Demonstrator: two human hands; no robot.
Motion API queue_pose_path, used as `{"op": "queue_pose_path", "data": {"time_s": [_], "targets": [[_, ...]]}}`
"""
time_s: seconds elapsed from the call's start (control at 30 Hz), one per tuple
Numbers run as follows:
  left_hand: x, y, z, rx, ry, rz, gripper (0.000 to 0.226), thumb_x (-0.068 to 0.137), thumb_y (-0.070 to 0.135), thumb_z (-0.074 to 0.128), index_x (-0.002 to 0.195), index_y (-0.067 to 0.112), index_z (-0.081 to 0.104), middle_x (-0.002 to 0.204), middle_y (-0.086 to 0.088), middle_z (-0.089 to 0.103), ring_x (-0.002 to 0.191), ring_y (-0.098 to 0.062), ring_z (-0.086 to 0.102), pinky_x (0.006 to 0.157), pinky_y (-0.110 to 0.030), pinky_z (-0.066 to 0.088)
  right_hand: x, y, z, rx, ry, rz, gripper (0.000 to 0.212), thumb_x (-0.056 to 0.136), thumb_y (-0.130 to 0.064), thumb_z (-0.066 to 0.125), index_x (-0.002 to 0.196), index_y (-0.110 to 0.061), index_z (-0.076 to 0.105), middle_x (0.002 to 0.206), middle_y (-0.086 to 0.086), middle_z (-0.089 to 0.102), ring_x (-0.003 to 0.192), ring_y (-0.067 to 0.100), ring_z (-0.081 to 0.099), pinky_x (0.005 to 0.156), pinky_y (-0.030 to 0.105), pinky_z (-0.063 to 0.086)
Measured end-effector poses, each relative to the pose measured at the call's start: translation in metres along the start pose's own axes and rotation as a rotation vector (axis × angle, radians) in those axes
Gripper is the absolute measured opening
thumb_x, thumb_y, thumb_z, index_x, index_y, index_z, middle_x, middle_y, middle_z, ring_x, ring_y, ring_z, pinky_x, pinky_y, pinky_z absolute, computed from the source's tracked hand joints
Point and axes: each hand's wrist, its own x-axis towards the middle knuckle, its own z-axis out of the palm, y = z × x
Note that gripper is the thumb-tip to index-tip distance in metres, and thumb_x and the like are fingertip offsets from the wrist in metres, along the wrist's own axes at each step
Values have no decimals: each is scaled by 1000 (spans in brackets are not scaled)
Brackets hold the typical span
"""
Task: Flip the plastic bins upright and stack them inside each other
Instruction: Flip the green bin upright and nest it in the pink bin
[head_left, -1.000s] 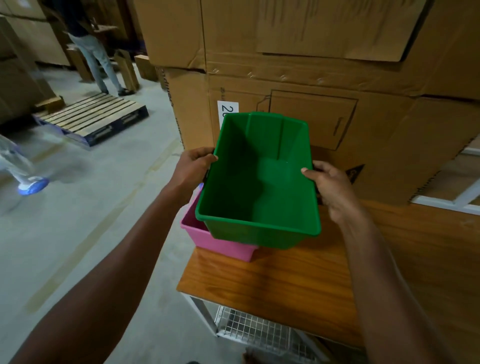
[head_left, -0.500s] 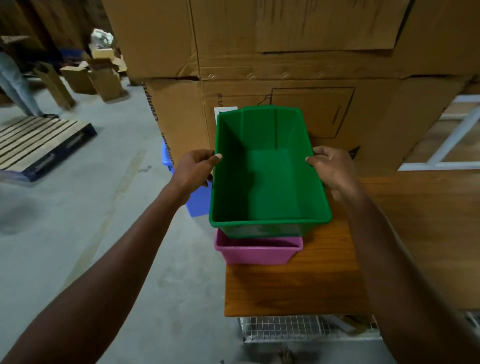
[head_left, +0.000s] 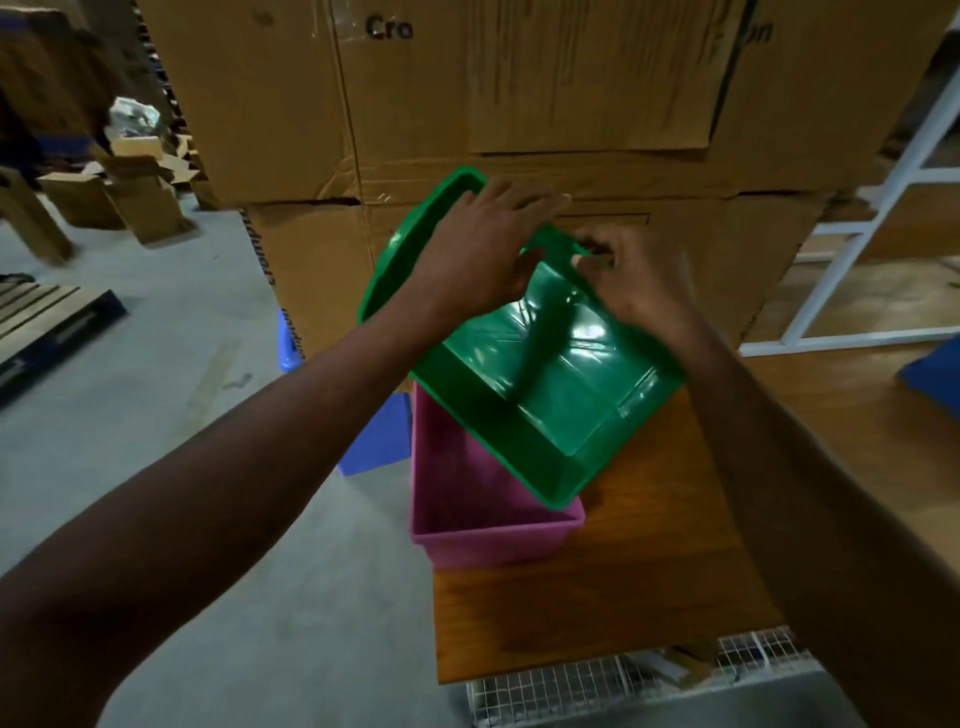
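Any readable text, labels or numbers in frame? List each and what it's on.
"Cro": black print, cut off, on the upper cardboard box.
"n": end of a word, upper right cardboard box; the rest is blurred.
Vertical black print on the lower cardboard box: too blurred to read.
Green bin, pink bin: no text.

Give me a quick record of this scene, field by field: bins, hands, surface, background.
green bin: tilted, glossy underside facing the camera, held above the pink bin
pink bin: upright, open, at the table's left edge
left hand: on the green bin's raised rim
right hand: gripping the green bin's far edge
surface: wooden table
background: stacked cardboard boxes
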Motion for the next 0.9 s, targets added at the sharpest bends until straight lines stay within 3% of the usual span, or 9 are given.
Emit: {"op": "queue_pose_path", "data": {"time_s": [0.07,0.13,0.2,0.27,0.4,0.57,0.7,0.83,0.9], "targets": [[15,5,0,65,-16,-4,52,94,31,61,145,21,55,146,-5,59,133,-32,51,105,-46,38,4,-10,-8,-43,42,-99,30,99,-36,64,128,-34,72,122,-6,76,103,22,72,93,47,57],[21,5,-1,98,5,-40,38,96,35,59,132,25,63,130,-4,69,122,-31,60,101,-44,39,6,-16,-14,-72,90,-171,29,99,-33,65,127,-34,74,125,-7,76,112,20,69,97,44,55],[21,3,-4,81,18,-111,29,98,38,56,124,29,67,115,-3,74,106,-30,68,91,-43,48,7,-19,-14,-63,127,-220,29,98,-32,68,126,-31,75,127,-9,75,118,15,68,105,43,50],[16,-2,-7,35,19,-170,29,99,42,56,124,32,68,113,-1,74,99,-28,71,82,-43,57,9,-21,-10,-25,154,-258,28,96,-32,71,123,-30,76,123,-11,76,119,12,68,114,39,40],[1,-12,-7,-19,-59,-204,26,100,39,57,119,31,73,109,0,74,96,-24,70,81,-45,58,12,-28,-1,-4,214,-254,36,88,-35,78,123,-31,69,106,-14,79,108,7,68,102,30,26],[-21,-29,-1,-81,-90,-356,24,98,39,61,112,26,74,100,1,75,89,-21,70,85,-50,60,13,-12,5,26,255,-237,28,93,-33,69,120,-28,72,117,-8,73,113,20,61,101,44,47],[-40,-45,6,-164,-78,-590,22,89,39,70,96,21,81,86,-3,77,76,-24,71,74,-45,63,-1,13,13,97,250,-155,28,94,-33,67,121,-28,70,128,-2,66,124,26,53,102,44,45],[-66,-63,16,-293,-76,-792,24,87,37,71,88,16,81,77,-3,76,67,-22,71,70,-45,63,-24,40,28,213,305,16,42,92,-43,64,133,-35,60,142,1,50,133,28,48,107,52,46],[-80,-71,22,-417,-58,-880,29,84,39,70,84,11,80,76,-12,76,68,-30,74,69,-51,64,-33,47,33,267,233,144,52,97,-46,63,146,-33,52,144,1,48,125,26,53,95,43,52]]}}
